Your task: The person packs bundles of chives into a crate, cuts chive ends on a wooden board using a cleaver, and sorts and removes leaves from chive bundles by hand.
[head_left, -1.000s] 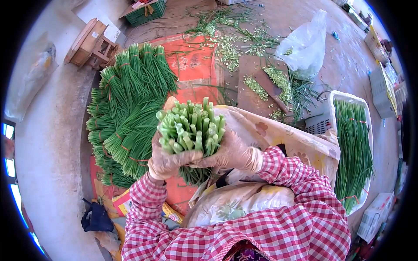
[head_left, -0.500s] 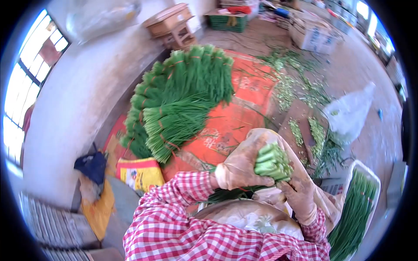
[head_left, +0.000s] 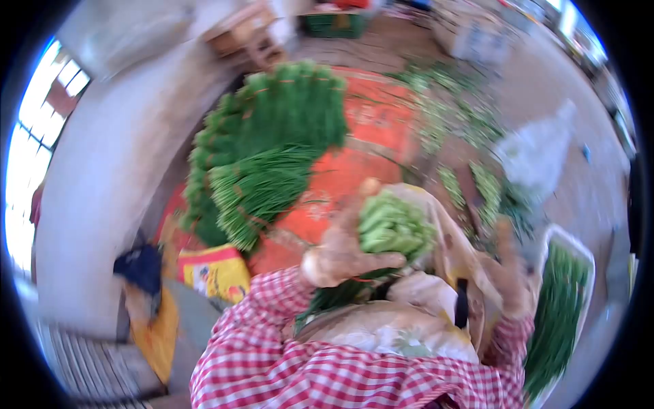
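Observation:
My left hand [head_left: 338, 249] wraps round a bunch of chive-like green stalks [head_left: 395, 223], its thick pale ends pointing up towards me. Dark green leaves and a red band show below that hand, over my lap. Apart from the bunch, my right hand [head_left: 511, 276] is raised to the right with fingers stretched and nothing visible in it; motion blurs it. A stained apron [head_left: 443, 232] covers my knees. Many banded bunches of the same greens [head_left: 272, 136] lie piled on an orange-red sheet [head_left: 375, 123] in front.
On my right stands a white crate of long greens [head_left: 558, 307]. Trimmed scraps [head_left: 436, 116] and a clear plastic bag [head_left: 538, 153] lie on the floor. A yellow-and-red bag [head_left: 214, 273] is at left, near the wall [head_left: 102, 177]. A wooden stool [head_left: 262, 51] stands behind the pile.
My right hand has left the bunch and swung out to the right, fingers stretching. My left hand still holds the bunch, now slightly further left. The whole view has shifted a little.

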